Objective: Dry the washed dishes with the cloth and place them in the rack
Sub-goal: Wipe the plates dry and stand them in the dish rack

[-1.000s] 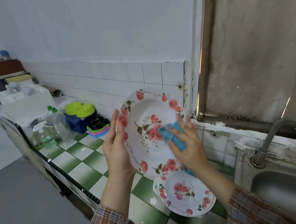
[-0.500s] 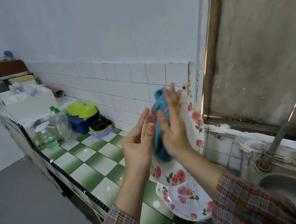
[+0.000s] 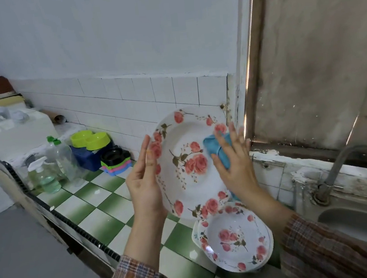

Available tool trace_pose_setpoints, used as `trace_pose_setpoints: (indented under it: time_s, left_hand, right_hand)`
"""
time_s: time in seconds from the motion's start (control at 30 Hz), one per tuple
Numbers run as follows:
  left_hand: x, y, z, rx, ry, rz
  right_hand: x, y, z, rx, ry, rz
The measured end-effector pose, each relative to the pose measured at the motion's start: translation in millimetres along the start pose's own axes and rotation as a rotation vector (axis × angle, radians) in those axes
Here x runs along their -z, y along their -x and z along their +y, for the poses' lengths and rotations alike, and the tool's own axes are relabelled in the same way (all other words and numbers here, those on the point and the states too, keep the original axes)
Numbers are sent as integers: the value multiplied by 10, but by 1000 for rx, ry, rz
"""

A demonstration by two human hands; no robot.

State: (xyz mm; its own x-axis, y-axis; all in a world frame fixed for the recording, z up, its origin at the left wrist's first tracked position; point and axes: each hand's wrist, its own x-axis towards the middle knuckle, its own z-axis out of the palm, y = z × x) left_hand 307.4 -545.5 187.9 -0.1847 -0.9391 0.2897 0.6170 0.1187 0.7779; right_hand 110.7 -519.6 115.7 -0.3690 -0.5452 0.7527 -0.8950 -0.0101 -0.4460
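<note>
Up top, a pale painted wall (image 3: 99,34) runs wide across the view, and below it a band of white square tiles (image 3: 142,98) meets the surface (image 3: 83,209), checkered green and white with a dark ribbed edge. Off to the left, grey floor (image 3: 20,257). Over on the right, a weathered, stained panel (image 3: 319,56) sits in a brown frame (image 3: 256,47), thin slivers of daylight (image 3: 353,129) slipping through its cracks. Beneath it, a ledge (image 3: 267,152) with flaking white paint, a curved metal tap (image 3: 338,163) and a steel sink (image 3: 363,221).

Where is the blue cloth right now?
Head view, right of centre: the blue cloth is pressed by the right hand against the large rose-patterned white plate.
</note>
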Motion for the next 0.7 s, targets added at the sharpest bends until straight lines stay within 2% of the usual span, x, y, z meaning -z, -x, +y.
trace_pose_setpoints:
  time_s: [0.13, 0.2, 0.27, 0.33, 0.4, 0.47, 0.5, 0.57, 0.7]
  left_hand:
    - [-95, 95, -69, -25, -102, -139]
    - [-111, 152, -117, -59, -151, -200]
    - [-70, 193, -162, -78, -122, -203]
    - [35, 202, -191, -71, -50, -150]
    - [165, 195, -201, -34, 11, -86]
    - [272, 188, -215, 23, 45, -33]
    - [313, 180, -222, 52, 57, -9]
    - [355, 168, -232, 81, 60, 16]
    - [330, 171, -268, 93, 66, 24]
  right_hand:
    - [33, -265, -356, -66, -55, 194]
    - [-17, -199, -625, -7, -211, 187]
    - [-114, 46, -835, 95, -328, 48]
    - [-177, 357, -896, 214, -300, -150]
    - [-174, 571, -785, 286, -132, -283]
    - [-168, 682, -590, 299, 111, -278]
    - [-164, 712, -491, 254, 195, -243]
    - [-100, 734, -361, 52, 223, -148]
    - [115, 771, -277, -422, -19, 6]
